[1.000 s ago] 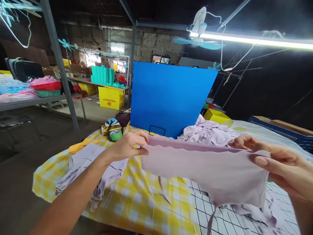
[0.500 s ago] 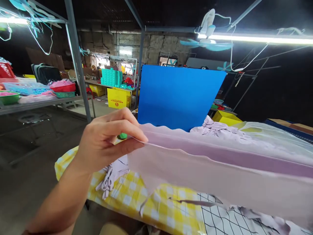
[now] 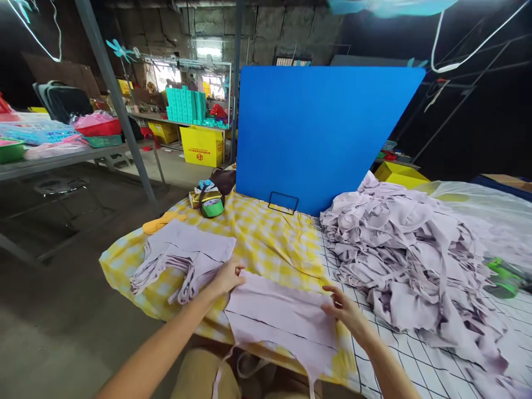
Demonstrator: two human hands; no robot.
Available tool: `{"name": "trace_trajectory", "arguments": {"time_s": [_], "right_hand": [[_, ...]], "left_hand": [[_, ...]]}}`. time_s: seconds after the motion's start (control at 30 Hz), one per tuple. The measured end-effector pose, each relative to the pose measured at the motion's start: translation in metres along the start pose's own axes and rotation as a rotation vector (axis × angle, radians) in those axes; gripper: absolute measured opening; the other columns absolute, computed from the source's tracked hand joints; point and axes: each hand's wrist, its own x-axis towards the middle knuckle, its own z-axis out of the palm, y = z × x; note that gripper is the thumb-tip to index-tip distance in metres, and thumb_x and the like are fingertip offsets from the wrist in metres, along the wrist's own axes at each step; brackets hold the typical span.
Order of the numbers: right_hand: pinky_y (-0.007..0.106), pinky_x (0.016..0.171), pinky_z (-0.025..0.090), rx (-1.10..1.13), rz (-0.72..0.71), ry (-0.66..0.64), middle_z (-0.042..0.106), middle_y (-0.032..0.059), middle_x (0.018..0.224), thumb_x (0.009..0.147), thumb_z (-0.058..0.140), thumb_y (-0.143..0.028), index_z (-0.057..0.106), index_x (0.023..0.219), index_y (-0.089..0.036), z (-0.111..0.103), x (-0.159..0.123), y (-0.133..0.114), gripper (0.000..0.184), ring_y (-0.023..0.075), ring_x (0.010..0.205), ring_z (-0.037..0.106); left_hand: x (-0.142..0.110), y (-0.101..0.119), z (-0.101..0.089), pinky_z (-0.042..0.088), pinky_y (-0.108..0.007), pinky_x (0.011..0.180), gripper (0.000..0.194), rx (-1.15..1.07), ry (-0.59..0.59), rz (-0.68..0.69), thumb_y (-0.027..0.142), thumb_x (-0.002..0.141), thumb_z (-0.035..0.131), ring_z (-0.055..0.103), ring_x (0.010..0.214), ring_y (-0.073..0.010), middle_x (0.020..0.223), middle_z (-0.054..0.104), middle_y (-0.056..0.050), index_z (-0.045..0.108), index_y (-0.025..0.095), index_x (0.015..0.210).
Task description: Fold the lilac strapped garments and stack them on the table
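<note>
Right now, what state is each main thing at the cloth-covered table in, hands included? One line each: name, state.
Lilac garment: spread out, straps hanging down
Left hand: at the garment's far left corner
Right hand: at its far right corner, thumb and forefinger apart
Garment stack: layered flat
Garment heap: loose, crumpled
Blue board: standing upright
Yellow checked cloth: spread out, wrinkled

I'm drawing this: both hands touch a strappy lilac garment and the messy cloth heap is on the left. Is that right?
No, the head view shows the messy cloth heap on the right. The left hand and right hand touch the strappy lilac garment.
</note>
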Motion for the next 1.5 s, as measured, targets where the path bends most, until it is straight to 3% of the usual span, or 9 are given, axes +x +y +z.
{"name": "trace_trajectory", "arguments": {"time_s": [0.13, 0.2, 0.4, 0.53, 0.7, 0.97, 1.23, 1.4, 1.5], "right_hand": [[0.031, 0.055, 0.041, 0.015, 0.079, 0.016, 0.04, -0.0052, 0.059, 0.065, 0.06, -0.033, 0.057, 0.099, -0.025, 0.017, 0.015, 0.041, 0.035, 0.0172, 0.056, 0.047], [0.03, 0.059, 0.042, 0.036, 0.09, 0.022, 0.043, -0.0039, 0.064, 0.067, 0.059, -0.036, 0.056, 0.103, -0.022, 0.014, 0.019, 0.045, 0.038, 0.017, 0.062, 0.049], [0.03, 0.071, 0.044, 0.053, 0.135, 0.102, 0.058, 0.0052, 0.091, 0.069, 0.054, -0.046, 0.06, 0.096, -0.019, 0.011, 0.03, 0.039, 0.038, 0.019, 0.079, 0.055], [0.029, 0.064, 0.043, -0.086, 0.082, 0.17, 0.059, 0.0045, 0.083, 0.067, 0.05, -0.041, 0.06, 0.092, -0.018, 0.018, 0.041, 0.039, 0.036, 0.0163, 0.064, 0.052], [0.031, 0.063, 0.04, -0.193, 0.076, 0.225, 0.052, 0.0001, 0.064, 0.062, 0.048, -0.034, 0.061, 0.082, -0.02, 0.023, 0.054, 0.044, 0.028, 0.0175, 0.059, 0.048], [0.03, 0.056, 0.036, -0.311, 0.098, 0.258, 0.05, 0.0, 0.055, 0.062, 0.049, -0.036, 0.058, 0.064, -0.02, 0.017, 0.067, 0.053, 0.019, 0.0175, 0.054, 0.046], [0.028, 0.054, 0.034, -0.386, 0.116, 0.27, 0.055, 0.0016, 0.058, 0.068, 0.047, -0.045, 0.049, 0.057, -0.021, 0.014, 0.067, 0.061, 0.026, 0.0164, 0.054, 0.049], [0.029, 0.058, 0.036, -0.467, 0.101, 0.327, 0.056, 0.0032, 0.063, 0.073, 0.045, -0.041, 0.045, 0.058, -0.021, 0.012, 0.074, 0.061, 0.025, 0.0176, 0.058, 0.051], [0.033, 0.065, 0.038, -0.535, 0.079, 0.372, 0.058, 0.0067, 0.073, 0.076, 0.045, -0.036, 0.05, 0.065, -0.02, 0.013, 0.074, 0.057, 0.02, 0.0213, 0.068, 0.053]], "left_hand": [[0.011, -0.02, 0.018, 0.04, -0.022, 0.062, 0.006, 0.046, 0.033, 0.006, 0.006, 0.061, 0.056, 0.049, 0.064, -0.0109, 0.07, 0.052, 0.0, 0.059, 0.012, 0.06], [0.012, -0.02, 0.016, 0.039, -0.023, 0.062, 0.01, 0.046, 0.017, 0.015, 0.012, 0.066, 0.054, 0.05, 0.063, -0.0117, 0.066, 0.052, 0.001, 0.055, 0.013, 0.056], [0.021, -0.017, 0.016, 0.037, -0.021, 0.057, 0.013, -0.043, 0.048, 0.04, 0.026, 0.077, 0.047, 0.053, 0.061, -0.0125, 0.064, 0.056, 0.002, 0.056, 0.015, 0.076], [0.029, -0.01, 0.022, 0.035, -0.021, 0.056, 0.011, 0.184, 0.103, 0.029, 0.018, 0.08, 0.046, 0.053, 0.058, -0.0123, 0.061, 0.057, 0.002, 0.056, 0.017, 0.077], [0.035, -0.009, 0.031, 0.041, -0.027, 0.066, 0.016, 0.294, 0.124, 0.046, 0.016, 0.085, 0.042, 0.06, 0.076, -0.0184, 0.082, 0.065, -0.005, 0.057, 0.018, 0.09], [0.041, -0.024, 0.044, 0.048, -0.03, 0.078, 0.034, 0.441, 0.182, 0.246, 0.01, 0.088, 0.034, 0.06, 0.094, -0.0192, 0.108, 0.061, -0.012, 0.043, 0.014, 0.121], [0.046, -0.025, 0.044, 0.048, -0.031, 0.08, 0.036, 0.476, 0.202, 0.223, 0.01, 0.088, 0.036, 0.059, 0.097, -0.0194, 0.113, 0.059, -0.011, 0.041, 0.015, 0.123], [0.051, -0.022, 0.043, 0.048, -0.03, 0.081, 0.034, 0.435, 0.226, 0.231, 0.012, 0.088, 0.038, 0.059, 0.096, -0.0191, 0.108, 0.061, -0.01, 0.042, 0.015, 0.122], [0.051, -0.017, 0.044, 0.048, -0.031, 0.08, 0.035, 0.549, 0.228, 0.245, 0.013, 0.089, 0.035, 0.058, 0.097, -0.0203, 0.112, 0.057, -0.012, 0.042, 0.014, 0.123]]}}
